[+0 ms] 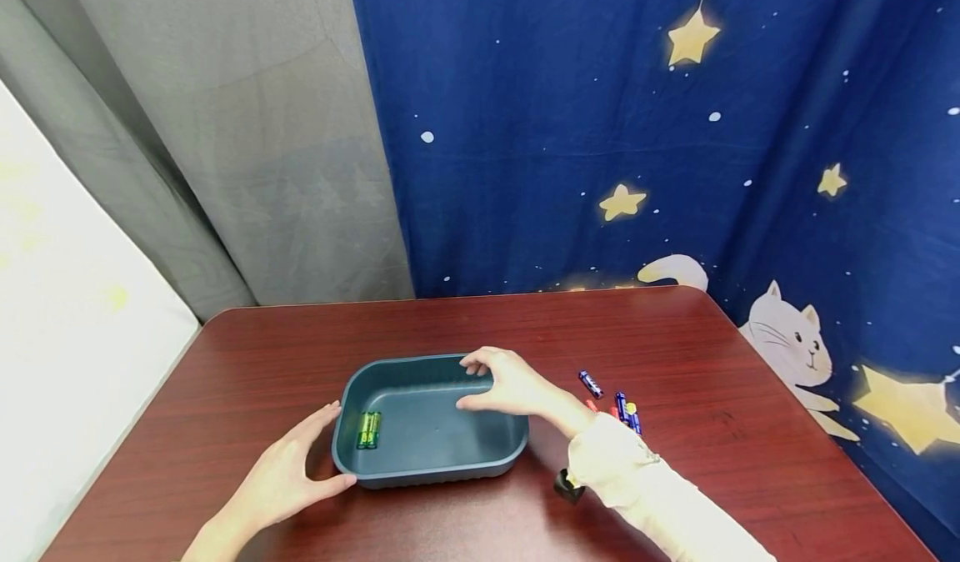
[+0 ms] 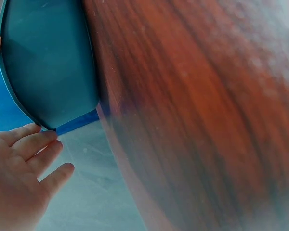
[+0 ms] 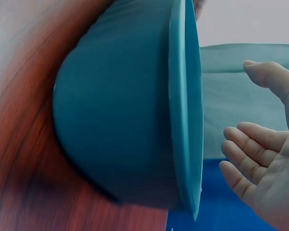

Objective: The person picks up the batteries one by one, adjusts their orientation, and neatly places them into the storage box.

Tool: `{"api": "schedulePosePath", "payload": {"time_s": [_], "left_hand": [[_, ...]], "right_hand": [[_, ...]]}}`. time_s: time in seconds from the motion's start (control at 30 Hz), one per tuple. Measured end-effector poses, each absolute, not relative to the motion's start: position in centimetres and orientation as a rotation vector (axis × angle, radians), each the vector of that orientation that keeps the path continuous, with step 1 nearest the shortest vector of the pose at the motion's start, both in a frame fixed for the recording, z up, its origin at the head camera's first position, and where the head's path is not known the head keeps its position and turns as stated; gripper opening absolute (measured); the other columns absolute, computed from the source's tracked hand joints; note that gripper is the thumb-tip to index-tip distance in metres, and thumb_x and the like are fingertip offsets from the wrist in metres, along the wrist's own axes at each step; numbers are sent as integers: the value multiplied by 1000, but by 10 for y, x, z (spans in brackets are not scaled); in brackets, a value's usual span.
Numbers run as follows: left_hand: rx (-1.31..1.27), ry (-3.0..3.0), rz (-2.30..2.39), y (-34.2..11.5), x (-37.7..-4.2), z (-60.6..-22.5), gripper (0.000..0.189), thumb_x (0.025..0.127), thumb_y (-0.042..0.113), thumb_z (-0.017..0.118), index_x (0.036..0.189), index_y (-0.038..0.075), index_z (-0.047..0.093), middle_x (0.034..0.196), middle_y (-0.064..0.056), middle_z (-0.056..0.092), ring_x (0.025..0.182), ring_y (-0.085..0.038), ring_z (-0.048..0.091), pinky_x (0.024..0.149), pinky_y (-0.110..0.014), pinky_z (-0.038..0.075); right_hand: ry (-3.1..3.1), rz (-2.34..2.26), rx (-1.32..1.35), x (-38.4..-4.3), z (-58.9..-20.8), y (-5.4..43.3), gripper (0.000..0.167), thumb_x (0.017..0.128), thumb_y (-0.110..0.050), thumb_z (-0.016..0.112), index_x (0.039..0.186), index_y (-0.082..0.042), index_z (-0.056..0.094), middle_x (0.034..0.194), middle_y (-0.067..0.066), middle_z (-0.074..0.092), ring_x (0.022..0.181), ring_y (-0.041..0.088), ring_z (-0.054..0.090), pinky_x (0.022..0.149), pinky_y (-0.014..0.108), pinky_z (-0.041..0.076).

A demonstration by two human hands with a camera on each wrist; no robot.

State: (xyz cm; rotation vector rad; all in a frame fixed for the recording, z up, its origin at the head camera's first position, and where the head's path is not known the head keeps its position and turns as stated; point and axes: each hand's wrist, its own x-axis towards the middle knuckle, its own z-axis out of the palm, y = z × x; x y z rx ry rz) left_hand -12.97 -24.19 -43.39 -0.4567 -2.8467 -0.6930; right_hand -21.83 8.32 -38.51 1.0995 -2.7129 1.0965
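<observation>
A dark teal plastic tub stands on the table. Side by side in its left end lie two green batteries. My left hand is spread at the tub's left end, fingertips right at the rim and thumb at the near corner. The left wrist view shows its fingers fairly straight along the tub's edge. Over the tub's right part hovers my right hand, thumb and fingers apart with nothing between them. In the right wrist view that hand appears beside the rim, palm showing.
Right of the tub, several blue batteries and some red ones lie on the table, partly behind the right forearm. A small black object shows beneath the right sleeve. Curtains hang behind the table.
</observation>
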Motion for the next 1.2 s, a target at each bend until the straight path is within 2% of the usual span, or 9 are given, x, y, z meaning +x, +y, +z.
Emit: {"api": "schedulePosePath", "payload": {"time_s": [0.27, 0.47, 0.63, 0.87, 1.03, 1.2], "left_hand": [[-461, -2839, -686, -242, -129, -433, 86, 65, 58, 72, 132, 10, 46, 132, -8, 47, 118, -26, 46, 89, -50, 42], [-462, -2827, -661, -243, -127, -433, 86, 64, 57, 73, 130, 9, 47, 131, -9, 49, 117, -27, 47, 89, -50, 43], [-458, -2845, -677, -242, -129, -433, 87, 64, 58, 72, 131, 9, 46, 132, -9, 48, 118, -27, 46, 89, -50, 43], [-458, -2843, -677, -242, -130, -433, 86, 64, 57, 73, 131, 9, 46, 131, -9, 48, 118, -27, 47, 89, -51, 42], [-464, -2840, -674, -242, -130, -434, 87, 64, 58, 72, 131, 9, 46, 132, -9, 48, 118, -27, 47, 89, -50, 43], [-468, -2831, -676, -242, -130, -434, 87, 64, 58, 72, 131, 9, 46, 131, -8, 48, 118, -26, 47, 90, -49, 43]], "right_hand": [[-2685, 1151, 1037, -221, -385, 114, 51, 69, -29, 76, 110, -2, 60, 96, 7, 61, 87, 25, 57, 73, 31, 48], [-2708, 1184, 939, -222, -389, 134, 53, 71, -31, 76, 112, -2, 59, 96, 10, 62, 86, 20, 56, 71, 31, 48], [-2683, 1193, 883, -223, -392, 146, 49, 70, -29, 77, 110, -6, 60, 94, 6, 62, 86, 21, 57, 73, 38, 49], [-2700, 1163, 821, -221, -396, 167, 47, 70, -28, 77, 109, -9, 61, 92, -2, 61, 85, 14, 56, 72, 32, 49], [-2704, 1194, 818, -220, -400, 182, 46, 71, -27, 76, 110, -8, 60, 94, 0, 62, 88, 22, 56, 74, 41, 49], [-2706, 1195, 819, -218, -407, 198, 45, 72, -26, 76, 109, -6, 60, 94, 5, 63, 88, 30, 57, 73, 41, 49]]}}
